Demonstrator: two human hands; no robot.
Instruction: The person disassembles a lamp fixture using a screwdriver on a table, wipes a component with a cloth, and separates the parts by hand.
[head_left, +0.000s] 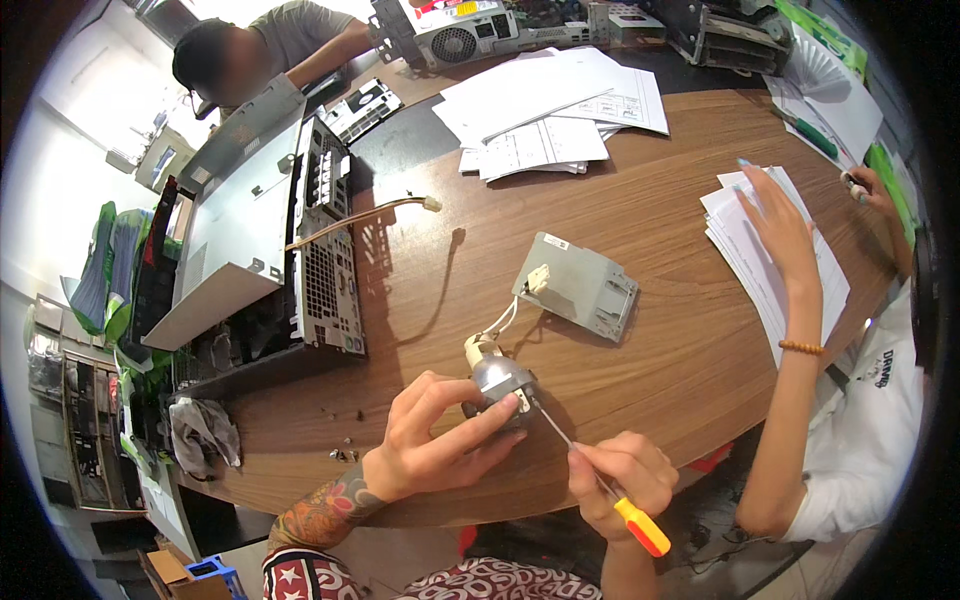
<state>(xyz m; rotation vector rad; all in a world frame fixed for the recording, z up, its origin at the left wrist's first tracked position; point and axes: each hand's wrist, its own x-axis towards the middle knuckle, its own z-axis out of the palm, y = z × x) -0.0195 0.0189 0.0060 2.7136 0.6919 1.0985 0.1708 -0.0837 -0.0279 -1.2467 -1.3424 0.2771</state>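
Note:
My left hand (420,445) is closed around a silver reflector lamp (494,374) with a cream-coloured base, just above the table near its front edge. A screwdriver (641,527) with a yellow and red handle is gripped in my right hand (628,472). Its shaft slants up and left, and the tip meets the lamp's side beside my left fingertips; I cannot make out what it touches there. Two white wires (506,316) run from the lamp base to a cream connector (538,279), lying over a flat grey housing (580,285) on the table.
An opened computer case (335,290) stands at the left, its loose cable (390,206) reaching over the wooden table (420,290). Small screws (345,453) and a grey cloth (203,437) lie front left. A co-worker's hand (778,225) rests on papers (830,270) at right; more papers (545,105) lie behind.

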